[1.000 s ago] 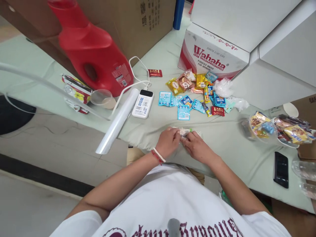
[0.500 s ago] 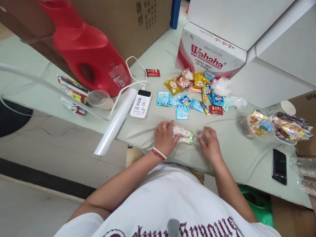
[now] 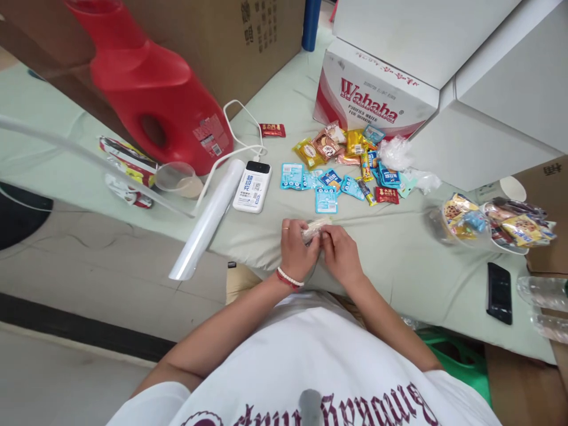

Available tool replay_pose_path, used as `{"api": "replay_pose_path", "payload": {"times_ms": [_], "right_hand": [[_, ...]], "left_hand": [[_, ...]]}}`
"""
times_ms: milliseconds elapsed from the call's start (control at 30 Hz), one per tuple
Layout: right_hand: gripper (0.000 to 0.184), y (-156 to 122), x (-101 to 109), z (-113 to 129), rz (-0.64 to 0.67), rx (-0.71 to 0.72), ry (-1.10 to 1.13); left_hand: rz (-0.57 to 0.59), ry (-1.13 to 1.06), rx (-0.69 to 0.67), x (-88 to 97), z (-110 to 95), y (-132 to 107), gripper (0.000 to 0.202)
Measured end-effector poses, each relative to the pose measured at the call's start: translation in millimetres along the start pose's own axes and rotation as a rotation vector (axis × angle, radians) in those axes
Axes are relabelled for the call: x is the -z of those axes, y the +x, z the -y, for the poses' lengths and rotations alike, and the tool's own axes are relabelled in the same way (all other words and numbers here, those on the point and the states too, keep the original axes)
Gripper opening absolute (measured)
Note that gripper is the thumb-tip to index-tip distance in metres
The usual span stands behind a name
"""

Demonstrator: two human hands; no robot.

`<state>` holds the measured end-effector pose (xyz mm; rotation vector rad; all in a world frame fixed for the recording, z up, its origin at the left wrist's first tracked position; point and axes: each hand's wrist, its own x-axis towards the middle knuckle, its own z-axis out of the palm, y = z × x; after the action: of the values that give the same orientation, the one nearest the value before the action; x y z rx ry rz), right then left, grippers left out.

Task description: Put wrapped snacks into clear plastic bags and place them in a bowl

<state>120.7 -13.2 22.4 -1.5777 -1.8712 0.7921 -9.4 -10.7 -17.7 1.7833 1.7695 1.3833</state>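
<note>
A clear plastic packet with pale, stick-like contents (image 3: 316, 227) is held low over the front of the table, its exact kind unclear. My left hand (image 3: 296, 251) wraps round its left side, wearing a ring and bracelets at the wrist. At the packet's right end, the thumb and fingers of my right hand (image 3: 341, 251) pinch together on it. Both hands nearly meet, and they hide much of the packet. Just beyond them lie blue snack sachets (image 3: 326, 200) and a heap of small wrapped snacks (image 3: 328, 145).
A white power bank (image 3: 252, 188) with a cable and a clear plastic roll (image 3: 206, 222) lie at left, near a red jug (image 3: 164, 100). Snack-filled tubs (image 3: 461, 234) and a black phone (image 3: 499, 294) are at right. A Wahaha carton (image 3: 373, 97) stands behind.
My right hand has moved left, close against my left hand, and now pinches the packet. The packet has turned and its green part is mostly covered. The view has shifted slightly.
</note>
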Motion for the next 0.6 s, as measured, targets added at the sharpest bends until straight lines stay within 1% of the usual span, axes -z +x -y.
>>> {"api": "replay_pose_path", "payload": {"times_ms": [33,67,100,167,200,233,300,367,400,433,467,500,533,600], "right_hand": [[0.031,-4,2,-1,0.001,-0.025,0.147],[0.034,-9,4,-1,0.010,-0.073,0.296],[0.038,-13,6,-3,0.013,-0.135,0.435],[0.048,-20,7,-6,-0.012,-0.270,0.657],[0.052,-23,6,-9,-0.033,-0.329,0.733],[0.054,-26,5,-12,-0.056,-0.374,0.789],[0.058,-31,2,-20,-0.071,-0.407,0.837],[0.058,-36,3,-29,-0.066,-0.383,0.804],[0.056,-40,8,-35,-0.078,-0.366,0.768],[0.054,-43,17,-42,-0.111,-0.357,0.730],[0.052,-46,31,-50,-0.175,-0.356,0.698],[0.052,-49,50,-61,-0.274,-0.358,0.675],[0.052,-51,74,-73,-0.406,-0.355,0.657],[0.052,-51,131,-104,-0.744,-0.318,0.657]], "left_hand": [[-0.032,0.013,-0.083,-0.1,-2,-3,0.019],[-0.038,0.025,-0.174,-0.6,-4,-6,0.018],[-0.020,0.026,-0.265,-1.6,-7,-9,0.020],[0.071,-0.033,-0.404,-4.5,-13,-14,0.033],[0.134,-0.099,-0.432,-6.2,-17,-16,0.041],[0.200,-0.184,-0.430,-7.6,-20,-18,0.050],[0.326,-0.377,-0.366,-9.1,-24,-18,0.064],[0.424,-0.551,-0.265,-7.3,-25,-15,0.070],[0.461,-0.614,-0.216,-4.7,-24,-13,0.070],[0.487,-0.653,-0.170,-0.8,-21,-11,0.068],[0.501,-0.664,-0.130,4.4,-17,-9,0.065],[0.504,-0.649,-0.096,10.6,-10,-7,0.061],[0.488,-0.604,-0.070,17.6,-2,-5,0.056],[0.431,-0.497,-0.015,32.2,18,-3,0.048]]}}
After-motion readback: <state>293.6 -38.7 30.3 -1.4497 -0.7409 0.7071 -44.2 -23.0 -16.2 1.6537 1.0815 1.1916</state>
